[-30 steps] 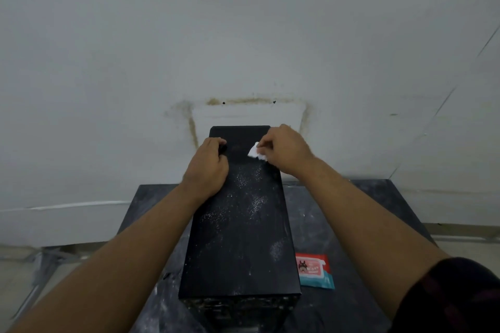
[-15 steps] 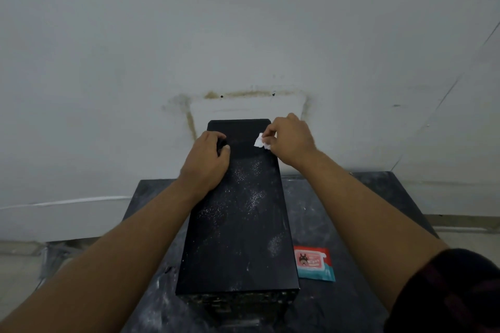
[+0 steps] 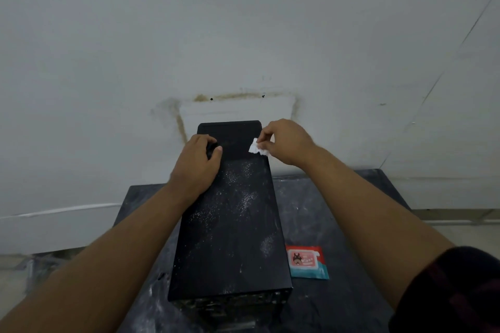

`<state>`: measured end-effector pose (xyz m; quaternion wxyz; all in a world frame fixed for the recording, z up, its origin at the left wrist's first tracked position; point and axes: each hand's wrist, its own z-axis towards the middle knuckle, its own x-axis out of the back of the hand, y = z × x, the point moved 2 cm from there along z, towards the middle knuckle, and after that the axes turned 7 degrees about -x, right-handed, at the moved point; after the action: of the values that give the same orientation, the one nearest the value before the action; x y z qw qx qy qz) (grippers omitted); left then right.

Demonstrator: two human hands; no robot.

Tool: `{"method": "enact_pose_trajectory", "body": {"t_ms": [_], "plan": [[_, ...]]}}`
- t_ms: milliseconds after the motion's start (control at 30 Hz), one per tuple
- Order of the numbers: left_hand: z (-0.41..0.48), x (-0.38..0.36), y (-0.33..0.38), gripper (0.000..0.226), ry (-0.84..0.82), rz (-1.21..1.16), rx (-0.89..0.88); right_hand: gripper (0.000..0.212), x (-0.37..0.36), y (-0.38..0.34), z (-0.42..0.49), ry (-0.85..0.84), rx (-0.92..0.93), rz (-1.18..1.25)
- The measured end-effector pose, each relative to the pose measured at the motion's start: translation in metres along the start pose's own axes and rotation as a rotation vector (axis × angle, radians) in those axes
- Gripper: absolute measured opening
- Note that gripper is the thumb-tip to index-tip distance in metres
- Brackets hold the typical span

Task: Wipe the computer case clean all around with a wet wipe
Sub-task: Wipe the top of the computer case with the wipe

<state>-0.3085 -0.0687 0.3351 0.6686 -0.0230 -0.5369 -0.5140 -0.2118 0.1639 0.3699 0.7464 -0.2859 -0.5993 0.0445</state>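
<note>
Setting: pale grey-white wall (image 3: pixel 243 21) fills the upper view, marked by a brownish stain outline (image 3: pixel 238 96) with 2 small dark holes. A white line (image 3: pixel 67 209) runs low along the wall at left. A strip of pale floor (image 3: pixel 460 232) shows at right.

Surface: dark table (image 3: pixel 338 211), smeared with whitish dust, set against the wall.

Item 1: computer case (image 3: pixel 230 238), black, standing lengthwise on the table, its far end towards the wall. The top panel carries scattered white specks (image 3: pixel 243 197) across the middle. The far part of the panel looks darker and free of specks.

Item 2: wet wipe (image 3: pixel 257 149), small, white, crumpled, at the right edge of the case top, near the far end.

Item 3: right hand (image 3: pixel 286 140), thumb and fingertips pinched together on the wipe, hand hanging past the case's right edge. A dark sleeve (image 3: pixel 454 292) shows at the lower right corner.

Item 4: left hand (image 3: pixel 196 165), resting on the left side of the case top, level with the wipe, fingers curled in, thumb tip close to them. Whether it clasps anything cannot be told.

Item 5: wipes packet (image 3: pixel 307 262), red and teal, flat on the table just beside the case's right side, near end. Both forearms cross the near view and hide parts of the table.
</note>
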Motion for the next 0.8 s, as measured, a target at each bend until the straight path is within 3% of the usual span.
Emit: {"method": "enact_pose_trajectory", "body": {"t_ms": [67, 167, 300, 433, 533, 600, 700, 800], "plan": [[-0.001, 0.000, 0.000, 0.034, -0.004, -0.003, -0.002, 0.005, 0.001, 0.000, -0.004, -0.027, -0.013, 0.025], [-0.002, 0.000, 0.000, 0.036, -0.018, -0.007, 0.007, 0.005, 0.003, -0.005, -0.009, -0.238, 0.035, 0.099], [-0.003, 0.001, 0.002, 0.036, -0.022, -0.017, 0.007, 0.003, 0.004, -0.004, -0.013, 0.005, -0.038, 0.014], [-0.005, 0.002, 0.003, 0.034, -0.022, -0.018, 0.009, 0.005, 0.003, -0.008, -0.018, -0.185, -0.004, 0.115], [-0.005, 0.003, 0.006, 0.030, -0.015, -0.025, 0.008, 0.001, 0.006, -0.008, -0.018, -0.040, -0.034, 0.036], [-0.006, 0.005, 0.007, 0.028, -0.004, -0.033, 0.011, 0.001, 0.005, -0.009, -0.019, -0.028, -0.035, 0.038], [-0.007, 0.006, 0.008, 0.026, -0.001, -0.051, 0.026, 0.002, 0.004, -0.016, -0.020, -0.203, -0.001, 0.089], [-0.007, 0.007, 0.008, 0.025, 0.008, -0.082, 0.039, 0.004, 0.004, -0.022, -0.018, -0.014, -0.022, -0.099]]}}
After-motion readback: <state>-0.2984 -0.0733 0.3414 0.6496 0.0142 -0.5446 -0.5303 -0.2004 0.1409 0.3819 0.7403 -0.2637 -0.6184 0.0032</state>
